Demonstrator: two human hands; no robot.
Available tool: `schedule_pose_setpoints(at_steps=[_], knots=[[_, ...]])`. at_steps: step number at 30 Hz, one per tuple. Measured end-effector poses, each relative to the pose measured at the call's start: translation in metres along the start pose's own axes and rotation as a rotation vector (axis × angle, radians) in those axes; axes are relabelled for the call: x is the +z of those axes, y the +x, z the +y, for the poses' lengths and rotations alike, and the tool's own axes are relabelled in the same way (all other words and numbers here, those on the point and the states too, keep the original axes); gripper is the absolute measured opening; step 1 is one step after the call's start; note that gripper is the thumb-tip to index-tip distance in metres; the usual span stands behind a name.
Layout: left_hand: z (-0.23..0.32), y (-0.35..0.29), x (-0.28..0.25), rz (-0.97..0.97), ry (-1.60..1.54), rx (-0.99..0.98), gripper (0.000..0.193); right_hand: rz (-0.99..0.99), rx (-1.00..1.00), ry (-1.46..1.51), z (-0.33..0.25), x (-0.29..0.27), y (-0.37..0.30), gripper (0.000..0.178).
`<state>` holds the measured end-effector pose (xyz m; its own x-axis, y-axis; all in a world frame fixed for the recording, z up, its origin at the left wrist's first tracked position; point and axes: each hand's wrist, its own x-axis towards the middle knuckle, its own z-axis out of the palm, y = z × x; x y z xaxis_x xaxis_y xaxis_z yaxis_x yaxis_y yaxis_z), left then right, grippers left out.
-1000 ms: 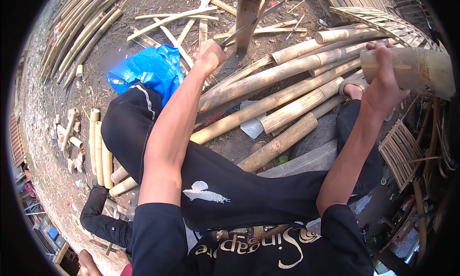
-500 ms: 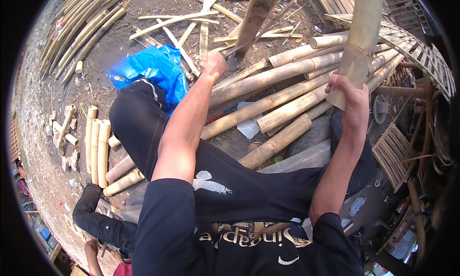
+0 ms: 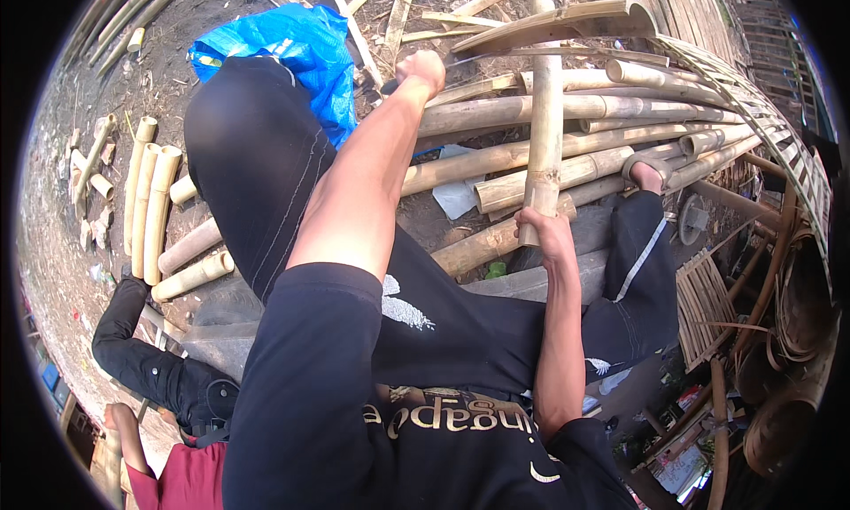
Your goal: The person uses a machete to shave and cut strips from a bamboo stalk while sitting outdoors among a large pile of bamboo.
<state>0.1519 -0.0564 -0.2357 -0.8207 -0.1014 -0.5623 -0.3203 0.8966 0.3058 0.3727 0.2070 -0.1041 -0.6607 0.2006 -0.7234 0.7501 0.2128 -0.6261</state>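
My left hand [image 3: 423,72] is closed on the dark handle of a long-bladed knife, a machete by its look. The thin blade [image 3: 611,53] points right and crosses the upper part of a bamboo length [image 3: 543,129]. That bamboo stands roughly upright, with my right hand [image 3: 547,233] closed round its lower end. A split bamboo half [image 3: 567,25], hollow side showing, lies across the same spot just above the blade. Whether this half touches the blade or the upright bamboo I cannot tell.
Long bamboo poles [image 3: 496,112] lie beyond my legs, with split strips [image 3: 403,14] further off. A blue plastic sheet [image 3: 283,50] is by my left knee. Short bamboo pieces [image 3: 146,191] lie left; another person's arm [image 3: 124,435] shows lower left. A slatted bamboo frame [image 3: 753,94] stands right.
The bamboo in my right hand has come left and down. The knife has swung from pointing up and right to nearly level. The split half has tipped from steep to nearly level, moving right.
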Motion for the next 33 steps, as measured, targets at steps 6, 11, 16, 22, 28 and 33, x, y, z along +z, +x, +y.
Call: schedule_pose_setpoints(at_steps=[6, 11, 16, 22, 28, 33], knots=[[-0.015, 0.023, 0.004, 0.004, 0.031, 0.046, 0.032, 0.189, -0.357, 0.194, -0.105, -0.058, -0.078, 0.032], [-0.027, 0.04, 0.003, 0.01, -0.032, 0.043, 0.033, 0.445, -0.827, 0.382, -0.185, -0.071, -0.099, 0.031], [-0.024, 0.034, 0.009, -0.014, -0.123, -0.013, 0.035, 0.607, -0.897, 0.033, -0.131, -0.004, 0.008, 0.018], [-0.005, 0.03, 0.017, -0.078, -0.007, -0.069, 0.033, 0.008, 0.114, -0.235, -0.016, 0.017, 0.062, 0.035], [-0.009, 0.027, 0.037, 0.019, -0.158, -0.096, 0.033, -0.021, -0.097, 0.039, -0.066, -0.023, -0.005, 0.031], [-0.014, 0.032, 0.045, -0.057, -0.123, -0.106, 0.035, 0.307, -0.641, 0.166, -0.137, -0.046, -0.05, 0.024]])
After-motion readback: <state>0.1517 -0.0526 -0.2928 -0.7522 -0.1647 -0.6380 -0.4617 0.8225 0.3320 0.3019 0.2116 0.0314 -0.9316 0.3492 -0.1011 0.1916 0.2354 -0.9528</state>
